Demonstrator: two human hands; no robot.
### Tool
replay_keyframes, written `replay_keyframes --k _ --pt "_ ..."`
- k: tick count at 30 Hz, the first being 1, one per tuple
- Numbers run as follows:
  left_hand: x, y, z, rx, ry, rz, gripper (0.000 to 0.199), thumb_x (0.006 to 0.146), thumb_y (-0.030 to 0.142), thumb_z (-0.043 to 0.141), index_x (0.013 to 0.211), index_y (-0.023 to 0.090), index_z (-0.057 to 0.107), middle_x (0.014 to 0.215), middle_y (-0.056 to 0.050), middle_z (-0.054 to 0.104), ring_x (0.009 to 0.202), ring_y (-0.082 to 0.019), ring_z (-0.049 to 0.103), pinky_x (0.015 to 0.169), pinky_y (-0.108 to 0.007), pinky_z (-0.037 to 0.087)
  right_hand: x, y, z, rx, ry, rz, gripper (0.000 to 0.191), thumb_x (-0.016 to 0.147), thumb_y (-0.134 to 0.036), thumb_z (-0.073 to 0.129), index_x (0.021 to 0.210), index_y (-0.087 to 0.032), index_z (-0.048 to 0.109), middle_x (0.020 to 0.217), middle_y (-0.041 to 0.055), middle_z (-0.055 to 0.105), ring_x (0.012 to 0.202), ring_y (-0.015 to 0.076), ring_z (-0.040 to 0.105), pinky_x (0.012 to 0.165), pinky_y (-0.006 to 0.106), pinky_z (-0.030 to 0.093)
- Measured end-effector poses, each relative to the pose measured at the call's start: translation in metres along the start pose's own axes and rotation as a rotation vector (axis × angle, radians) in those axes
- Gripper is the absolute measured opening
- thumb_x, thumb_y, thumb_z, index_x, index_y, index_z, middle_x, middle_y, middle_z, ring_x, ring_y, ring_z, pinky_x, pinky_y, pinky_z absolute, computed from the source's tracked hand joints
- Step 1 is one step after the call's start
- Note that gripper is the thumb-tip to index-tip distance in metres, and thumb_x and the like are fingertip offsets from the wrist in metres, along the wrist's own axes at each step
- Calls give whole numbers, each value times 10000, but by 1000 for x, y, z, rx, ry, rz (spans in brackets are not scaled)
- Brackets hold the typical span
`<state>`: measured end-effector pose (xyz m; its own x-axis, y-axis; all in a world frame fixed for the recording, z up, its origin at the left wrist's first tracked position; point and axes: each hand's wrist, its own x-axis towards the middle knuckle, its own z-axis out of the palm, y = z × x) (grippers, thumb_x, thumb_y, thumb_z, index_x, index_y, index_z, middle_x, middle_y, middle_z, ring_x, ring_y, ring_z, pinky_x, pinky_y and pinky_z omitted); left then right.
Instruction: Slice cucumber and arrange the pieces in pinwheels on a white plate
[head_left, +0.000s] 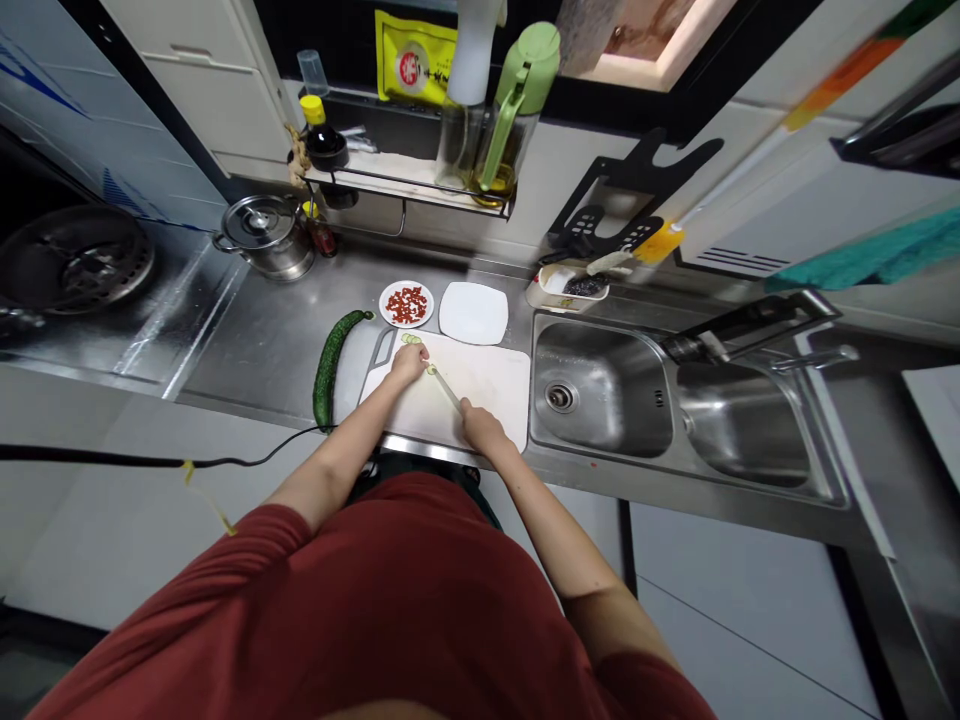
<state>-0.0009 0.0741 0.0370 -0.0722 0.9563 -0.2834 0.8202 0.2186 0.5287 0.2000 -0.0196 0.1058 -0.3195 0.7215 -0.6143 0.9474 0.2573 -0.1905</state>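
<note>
My right hand [482,428] is wrapped round the handle of a knife [448,388], whose blade slants up and left over the white cutting board [487,385]. My left hand [409,363] is closed at the board's upper left, its fingertips close to the knife tip. Whatever it pinches is too small to make out. A small pale green slice [431,370] lies by the blade tip. Several pale green slices [411,339] rest just beyond my left hand. To the left of the board lies a long, dark green cucumber [328,370].
Behind the board stand a plate of diced red pieces [406,304] and a white square plate [473,312]. A double sink [600,390] borders the board's right. A lidded pot [268,237] stands back left, below a shelf [405,178] with bottles. A black cable [225,461] crosses the left.
</note>
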Motion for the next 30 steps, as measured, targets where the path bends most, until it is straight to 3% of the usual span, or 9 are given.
replay_keyframes --k 30 --pt "3 0 0 0 1 4 140 702 180 674 840 193 659 861 -37 666 811 -158 579 732 -248 419 5 -4 0 0 57 -12 399 867 -49 315 1251 -143 370 1000 155 635 925 257 626 711 319 456"
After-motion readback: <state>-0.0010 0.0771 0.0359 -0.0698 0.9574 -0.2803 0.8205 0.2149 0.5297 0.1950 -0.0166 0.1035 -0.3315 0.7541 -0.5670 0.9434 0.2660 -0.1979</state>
